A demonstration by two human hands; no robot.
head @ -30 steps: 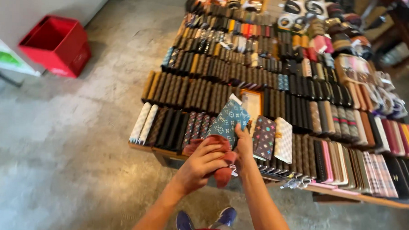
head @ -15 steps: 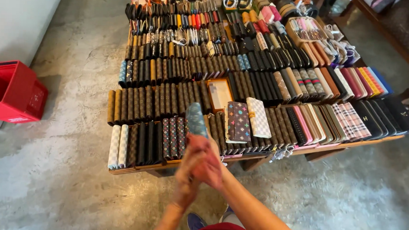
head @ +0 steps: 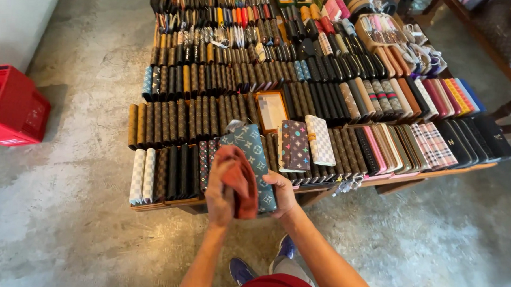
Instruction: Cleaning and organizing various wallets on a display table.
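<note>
Camera nearer; red crate [head: 13,107] shows only its bare inside.

- Left hand [head: 220,190] presses a red cloth [head: 240,180] against a blue patterned wallet [head: 252,160].
- Right hand [head: 282,192] grips the wallet's lower edge.
- Table [head: 435,172] of wallet rows at 12 o'clock.
- Red bin [head: 13,107] at 9 o'clock.

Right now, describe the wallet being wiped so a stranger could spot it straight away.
Start at the long table packed with rows of wallets and go to its near edge, left of centre. There the right hand steadies a wallet while the left hand presses a rust-red cloth on it. It alone is blue denim with pale motifs, beside brown and black neighbours.
</note>
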